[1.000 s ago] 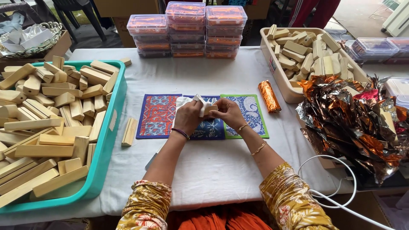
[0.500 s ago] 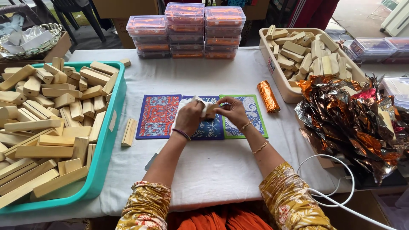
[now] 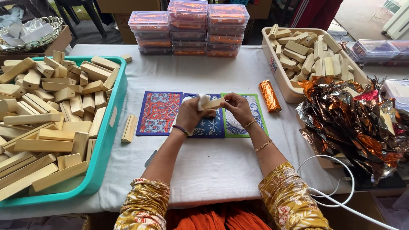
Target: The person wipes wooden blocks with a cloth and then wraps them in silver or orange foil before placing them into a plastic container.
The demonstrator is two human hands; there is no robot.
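Both my hands meet above the patterned mats (image 3: 158, 113) at the table's middle. My right hand (image 3: 238, 108) grips one end of a small pale wooden block (image 3: 214, 103). My left hand (image 3: 191, 114) holds a white cloth (image 3: 202, 100) against the block's other end. An orange foil-wrapped block (image 3: 269, 96) lies just right of the mats. One bare wooden block (image 3: 129, 127) lies left of the mats.
A teal tub (image 3: 108, 140) full of several wooden blocks fills the left. A beige tray (image 3: 281, 76) of blocks stands at the back right, with crumpled foil sheets (image 3: 358, 123) beside it. Stacked clear boxes (image 3: 187, 25) sit at the back. A white cable (image 3: 341, 187) loops at the front right.
My hands have stayed over the mats, shifting slightly as the cloth moves on the block. Nothing else has moved.
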